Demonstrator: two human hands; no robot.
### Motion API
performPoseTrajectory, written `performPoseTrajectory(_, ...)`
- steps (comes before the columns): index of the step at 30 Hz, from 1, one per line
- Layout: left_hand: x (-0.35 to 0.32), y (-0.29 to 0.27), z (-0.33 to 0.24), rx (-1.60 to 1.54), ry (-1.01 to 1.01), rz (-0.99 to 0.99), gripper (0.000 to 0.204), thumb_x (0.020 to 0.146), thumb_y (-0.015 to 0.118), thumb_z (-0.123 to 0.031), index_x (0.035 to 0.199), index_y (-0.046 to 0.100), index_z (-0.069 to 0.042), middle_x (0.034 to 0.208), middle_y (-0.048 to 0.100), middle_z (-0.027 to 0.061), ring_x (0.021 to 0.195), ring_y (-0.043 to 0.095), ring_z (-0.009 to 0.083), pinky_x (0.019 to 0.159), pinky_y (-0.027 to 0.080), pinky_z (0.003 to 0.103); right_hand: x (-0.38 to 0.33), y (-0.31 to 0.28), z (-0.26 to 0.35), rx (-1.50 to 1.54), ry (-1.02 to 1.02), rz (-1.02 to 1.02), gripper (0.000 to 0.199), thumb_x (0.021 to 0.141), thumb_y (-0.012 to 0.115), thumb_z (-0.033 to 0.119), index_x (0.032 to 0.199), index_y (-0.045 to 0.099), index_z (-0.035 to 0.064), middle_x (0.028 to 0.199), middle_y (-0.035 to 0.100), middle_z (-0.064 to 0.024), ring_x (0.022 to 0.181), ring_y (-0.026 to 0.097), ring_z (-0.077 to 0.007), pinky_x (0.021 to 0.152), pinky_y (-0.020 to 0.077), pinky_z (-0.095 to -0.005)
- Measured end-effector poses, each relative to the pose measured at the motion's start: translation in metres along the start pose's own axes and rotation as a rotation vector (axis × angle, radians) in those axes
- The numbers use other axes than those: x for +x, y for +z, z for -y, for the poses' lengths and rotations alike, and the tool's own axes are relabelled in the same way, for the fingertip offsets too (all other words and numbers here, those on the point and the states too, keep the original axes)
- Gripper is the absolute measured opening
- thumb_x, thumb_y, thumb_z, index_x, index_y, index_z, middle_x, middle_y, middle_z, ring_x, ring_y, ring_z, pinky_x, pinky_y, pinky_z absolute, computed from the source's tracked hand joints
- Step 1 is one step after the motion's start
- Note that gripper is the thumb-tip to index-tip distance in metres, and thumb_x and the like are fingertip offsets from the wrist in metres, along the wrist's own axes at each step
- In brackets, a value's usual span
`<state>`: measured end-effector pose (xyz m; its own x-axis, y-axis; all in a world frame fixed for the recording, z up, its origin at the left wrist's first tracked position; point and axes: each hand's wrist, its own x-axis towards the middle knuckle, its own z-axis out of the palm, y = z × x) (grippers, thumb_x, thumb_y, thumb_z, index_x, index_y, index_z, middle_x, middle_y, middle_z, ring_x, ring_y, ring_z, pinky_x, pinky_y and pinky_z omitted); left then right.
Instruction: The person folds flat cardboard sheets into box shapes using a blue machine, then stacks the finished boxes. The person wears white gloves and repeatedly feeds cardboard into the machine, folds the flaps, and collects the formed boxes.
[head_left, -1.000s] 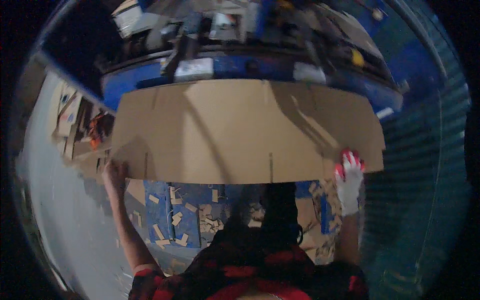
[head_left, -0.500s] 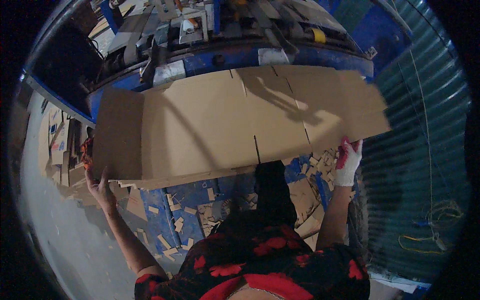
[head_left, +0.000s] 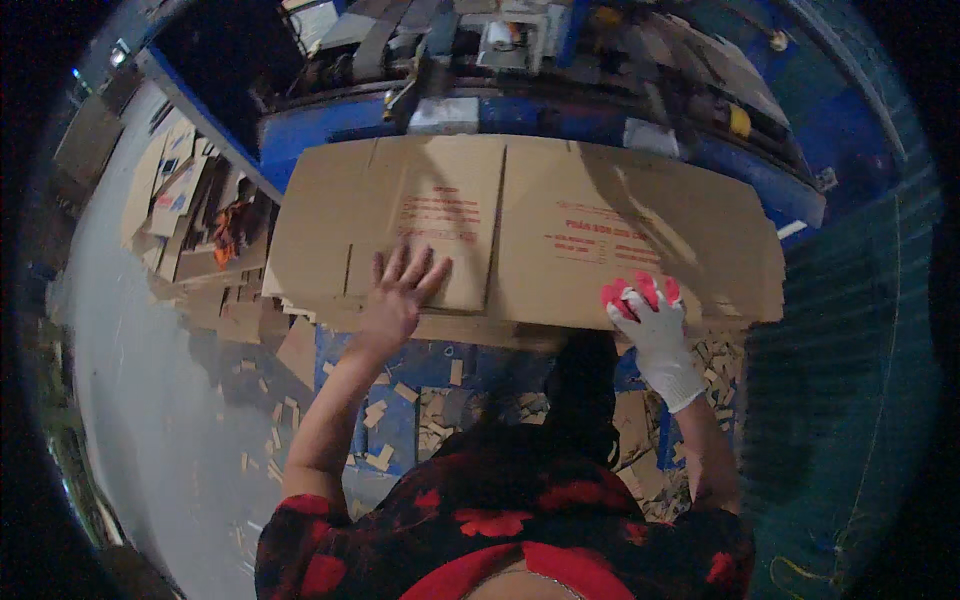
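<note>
Left of the blue machine [head_left: 545, 120] we see a heap of cardboard [head_left: 170, 210], with an orange bundle [head_left: 232, 235] lying at its edge nearest the machine. Small cardboard scraps [head_left: 375, 412] litter the ground on our side of the machine; one of us could slip if a foot came down on them.

In front of the machine, along its near side, lies the printed cardboard sheet [head_left: 560, 180], with more layers showing under its edges. Our bare left hand [head_left: 395, 305] is spread wide over the left half of it, fingers apart and gripping nothing; we cannot tell how hard it presses. If it bears down unevenly, we judge that the sheet could skew against the machine, or fold at the dark line running across its middle.

Farther right, our gloved right hand [head_left: 645, 310] rests at the sheet's near edge with its fingers bent. Its thumb is unclear, so we cannot tell whether it pinches the board. A loose hold there could let the upper layer slide off the ones beneath, whose ends already look uneven.

Right of the machine stands the green corrugated wall [head_left: 840, 350]; a wide swing of the board could knock a corner on it.
</note>
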<state>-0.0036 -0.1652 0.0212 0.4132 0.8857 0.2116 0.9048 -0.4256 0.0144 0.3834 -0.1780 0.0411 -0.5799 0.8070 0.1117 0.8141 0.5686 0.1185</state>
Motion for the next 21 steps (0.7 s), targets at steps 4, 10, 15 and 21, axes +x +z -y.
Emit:
performPoseTrajectory(4,0.003,0.007,0.002,0.06,0.01,0.102,0.062,0.082,0.051,-0.009,0.141,0.038,-0.019,0.141,0.041,0.0107,0.129,0.035,0.0371,0.104,0.023,0.065,-0.001,0.008,-0.004,-0.031,0.019,0.056,0.067,0.059,0.067,0.0,0.121,0.058,0.0233,0.127,0.051,-0.0103,0.121,0.044,-0.04,0.096,0.0336,-0.0611)
performPoseTrajectory(10,0.009,0.012,0.017,-0.105,-0.014,-0.047,0.054,0.087,0.047,-0.013,0.14,0.042,-0.017,0.142,0.042,0.0119,0.13,0.037,0.0384,0.105,0.026,0.057,0.007,0.023,-0.005,-0.088,0.054,-0.132,0.06,0.066,0.061,0.001,0.12,0.059,0.026,0.127,0.052,-0.007,0.122,0.044,-0.0335,0.104,0.0286,-0.0594)
performPoseTrajectory(15,0.054,0.012,0.024,-0.337,-0.055,-0.262,0.047,0.092,0.04,-0.015,0.139,0.044,-0.013,0.144,0.04,0.014,0.132,0.035,0.0381,0.11,0.024,0.05,0.05,0.035,-0.039,0.035,0.145,-0.29,0.054,0.071,0.057,-0.002,0.115,0.062,0.0288,0.127,0.052,-0.0052,0.121,0.046,-0.0301,0.106,0.0322,-0.0494)
performPoseTrajectory(21,0.095,0.031,0.023,-0.24,-0.074,-0.191,0.054,0.085,0.053,-0.011,0.137,0.045,-0.011,0.142,0.042,0.0145,0.132,0.036,0.0367,0.11,0.027,0.047,0.098,0.048,-0.099,0.008,0.144,-0.21,0.055,0.075,0.053,-0.001,0.118,0.061,0.0325,0.123,0.056,-0.0044,0.118,0.05,-0.0277,0.106,0.0327,-0.0491)
